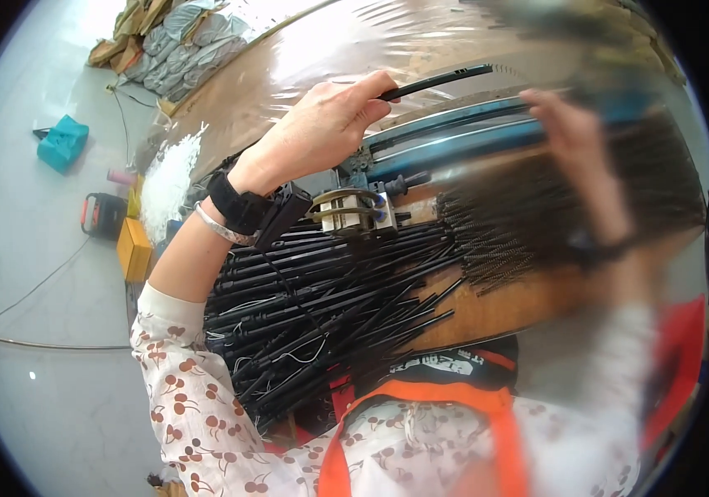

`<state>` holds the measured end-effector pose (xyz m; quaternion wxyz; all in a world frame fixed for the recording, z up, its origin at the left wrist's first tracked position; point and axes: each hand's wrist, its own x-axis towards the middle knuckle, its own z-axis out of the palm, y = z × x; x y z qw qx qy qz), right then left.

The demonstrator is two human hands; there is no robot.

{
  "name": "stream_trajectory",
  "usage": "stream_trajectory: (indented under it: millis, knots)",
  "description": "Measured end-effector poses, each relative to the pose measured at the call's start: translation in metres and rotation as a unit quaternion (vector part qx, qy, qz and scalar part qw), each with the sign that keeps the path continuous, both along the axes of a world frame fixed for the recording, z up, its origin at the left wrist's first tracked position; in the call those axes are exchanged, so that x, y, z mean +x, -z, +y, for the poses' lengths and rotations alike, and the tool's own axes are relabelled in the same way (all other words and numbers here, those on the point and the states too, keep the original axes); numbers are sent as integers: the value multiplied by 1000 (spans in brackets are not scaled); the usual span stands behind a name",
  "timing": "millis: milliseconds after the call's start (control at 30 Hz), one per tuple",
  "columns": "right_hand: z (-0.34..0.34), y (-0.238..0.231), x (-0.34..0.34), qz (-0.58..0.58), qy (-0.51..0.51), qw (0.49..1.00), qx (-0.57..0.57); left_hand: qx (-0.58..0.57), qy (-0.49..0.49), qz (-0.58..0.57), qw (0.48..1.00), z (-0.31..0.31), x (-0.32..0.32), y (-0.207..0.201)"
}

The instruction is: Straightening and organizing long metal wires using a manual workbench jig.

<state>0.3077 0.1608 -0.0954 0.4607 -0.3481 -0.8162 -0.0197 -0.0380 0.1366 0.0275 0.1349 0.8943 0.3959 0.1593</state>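
In the head view, the left hand (321, 128) is raised over the middle of the bench (304, 66), its thumb and forefinger pressed together on the near end of a thin black rod (437, 81), which runs level away from the fingertips toward the bench's far right. The left wrist bears a black strap (238, 203) and a silver bangle (220, 228). The right hand (574, 124) is blurred by motion over the right part of the bench, near the blue rails of a fixture (454, 137); whether its fingers are spread or closed cannot be told. Just below the left hand sits a small brass-coloured clamp piece (354, 211) at the near end of the blue rails. A large heap of black rods (321, 306) lies across the near edge of the bench, in front of the person, with a second, blurred bundle of rods (537, 224) toward the right edge. At the left edge of the bench lies a pile of white bits (168, 178), and beyond it, on the floor (31, 389), stand a yellow box (133, 248) and a teal bag (62, 142).
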Motion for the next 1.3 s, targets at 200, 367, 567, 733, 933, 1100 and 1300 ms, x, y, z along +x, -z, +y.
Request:
stream_trajectory:
  millis: [200,367,567,733,933,1100,1300]
  knots:
    - [0,-50,-3,-77,-2,993,-92,137,0,79,987,-14,15,-10]
    - [8,4,-34,21,-86,996,28,237,-33,127,963,-16,27,25]
    - [16,14,24,61,-23,996,55,336,-44,103,935,-15,28,25]
    - [33,29,61,22,2,1000,-3,299,7,117,947,-19,62,36]
    - [-5,7,13,11,-51,998,29,249,34,95,963,-9,82,40]
    - [3,18,12,39,-84,990,-103,319,-35,139,937,-2,39,39]
    - [-10,24,-58,42,-16,999,8,378,-21,96,921,-22,-24,63]
